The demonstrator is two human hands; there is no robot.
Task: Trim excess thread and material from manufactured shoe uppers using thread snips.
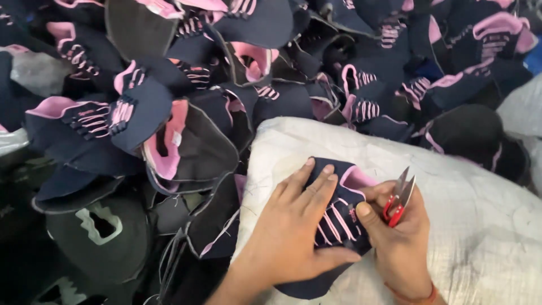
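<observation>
Nearest the camera: left hand pressed flat, fingers spread, on top of a navy shoe upper with pink stripes and pink lining. Thumb tucked along the lower edge, fingertips reaching toward the pink collar. So not really gripping, more pinning the piece down.

Right beside it, right hand closed around a small pair of red-handled thread snips, blades pointing up and slightly parted. Thumb resting on the striped side of the same upper, so both hands touching that one piece, close together with the upper between them. Thin orange band round the right wrist.

Under all that, a white woven sack, lumpy and stuffed, working as the surface. A few loose threads scattered over it. Upper sitting near the sack's left edge, lower middle of the view.

Just left of the sack, dark grey sole-shaped pieces and one dark cutout piece with a pale-edged opening in it.

Further back, filling the whole top half, a big messy pile of matching navy and pink uppers, overlapping every which way, some showing the pink lining, some the striped side. Off to the far right edge, a bit of another white sack.
</observation>
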